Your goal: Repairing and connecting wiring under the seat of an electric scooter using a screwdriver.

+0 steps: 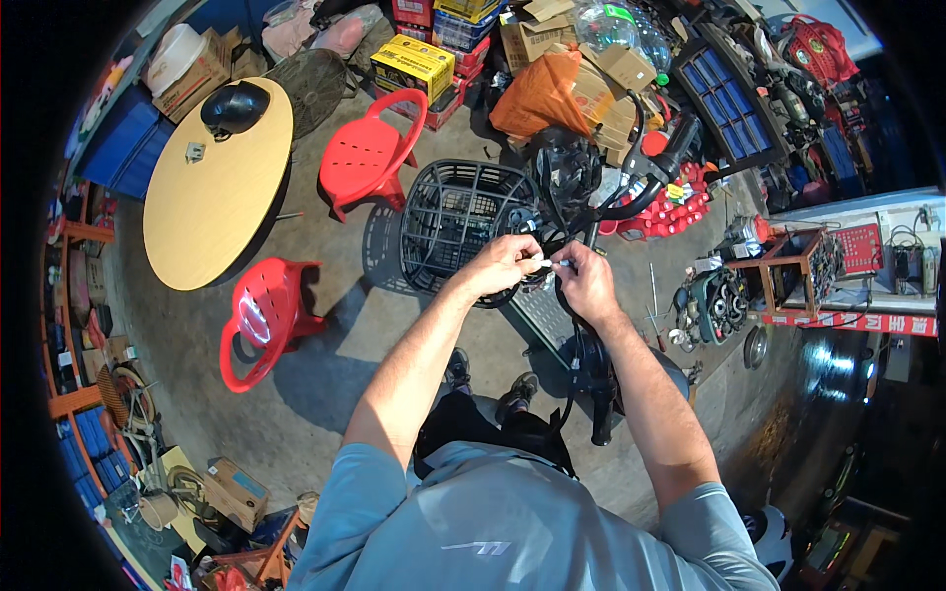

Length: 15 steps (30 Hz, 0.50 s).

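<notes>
Right, we look straight down as two hands meet just beside the black wire basket (pixel 468 164), and all the interest is at the fingertips. We see the left hand (pixel 507 261) with thumb and forefinger drawn narrow on a small white piece (pixel 545 263). Opposite it comes the right hand (pixel 587 284), its fingers bunched narrow too; whether they grip that same piece or a separate bit, we cannot tell, so small is it. A pinch rather than a fist makes sense to us: the piece would vanish inside a palm, and tips facing tips probably let one hand steady what the other holds.

And look at the stance! We find the handlebar (pixel 623 210) set sideways on, one grip (pixel 680 143) pointing away from the person and the other grip (pixel 601 419) pointing back toward the body. Standing at the flank, we judge, gives both arms a direct reach to the front, with the ridged footboard (pixel 542 325) below the right hand.

Out left, we have two red chairs (pixel 365 158) near the round table (pixel 212 207), where a glossy black helmet (pixel 236 105) rests near the far edge, perhaps put there simply to be out of the way.
</notes>
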Available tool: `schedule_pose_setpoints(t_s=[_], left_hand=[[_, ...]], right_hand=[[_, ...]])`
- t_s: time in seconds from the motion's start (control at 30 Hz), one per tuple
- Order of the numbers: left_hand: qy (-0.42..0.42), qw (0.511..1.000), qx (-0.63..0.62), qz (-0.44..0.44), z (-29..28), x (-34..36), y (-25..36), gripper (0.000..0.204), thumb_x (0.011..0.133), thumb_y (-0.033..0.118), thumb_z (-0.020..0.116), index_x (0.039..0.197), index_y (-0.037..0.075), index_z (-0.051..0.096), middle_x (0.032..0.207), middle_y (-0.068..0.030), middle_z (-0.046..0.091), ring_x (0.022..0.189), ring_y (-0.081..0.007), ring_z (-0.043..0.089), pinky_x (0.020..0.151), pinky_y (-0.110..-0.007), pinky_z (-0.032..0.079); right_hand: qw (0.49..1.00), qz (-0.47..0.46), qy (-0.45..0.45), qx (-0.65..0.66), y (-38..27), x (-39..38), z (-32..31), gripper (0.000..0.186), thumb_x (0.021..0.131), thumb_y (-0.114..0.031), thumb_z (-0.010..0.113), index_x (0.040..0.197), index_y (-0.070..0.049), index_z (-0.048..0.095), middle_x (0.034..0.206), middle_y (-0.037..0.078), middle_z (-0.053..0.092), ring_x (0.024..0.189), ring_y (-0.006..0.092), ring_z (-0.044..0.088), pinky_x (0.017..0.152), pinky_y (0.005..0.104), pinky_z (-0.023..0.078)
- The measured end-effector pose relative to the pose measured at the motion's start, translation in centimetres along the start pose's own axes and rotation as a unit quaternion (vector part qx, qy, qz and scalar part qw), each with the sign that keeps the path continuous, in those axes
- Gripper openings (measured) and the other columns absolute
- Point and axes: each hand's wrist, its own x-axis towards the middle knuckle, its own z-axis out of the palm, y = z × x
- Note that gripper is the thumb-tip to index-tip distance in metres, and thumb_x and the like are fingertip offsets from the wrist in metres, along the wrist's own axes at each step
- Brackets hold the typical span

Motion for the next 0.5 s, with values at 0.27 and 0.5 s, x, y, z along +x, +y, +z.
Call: schedule_pose_setpoints(t_s=[0.27, 0.5], left_hand=[[0.07, 0.997, 0.016, -0.027, -1.0, 0.6, -2.3, 0.019, 0.098, 0.02, 0.068, 0.102, 0.001, 0.066, 0.085, -0.0012, 0.067, 0.076, -0.0093, 0.06, 0.068, -0.029, 0.049], [0.056, 0.997, -0.033, -0.038, -0.7, 0.5, -1.3, 0.019, 0.099, 0.02, 0.068, 0.104, 0.002, 0.066, 0.084, 0.001, 0.066, 0.074, -0.0054, 0.056, 0.066, -0.026, 0.046]], right_hand=[[0.993, 0.075, 0.052, 0.073, 0.2, -0.1, 1.0, 0.01, 0.086, -0.001, 0.069, 0.095, -0.002, 0.065, 0.084, 0.015, 0.071, 0.076, 0.0263, 0.071, 0.07, 0.0384, 0.054], [0.927, 0.102, 0.033, 0.359, 1.5, 0.1, 0.5, 0.01, 0.093, 0.005, 0.061, 0.102, 0.0, 0.062, 0.086, 0.002, 0.065, 0.07, 0.008, 0.061, 0.063, 0.0258, 0.052]])
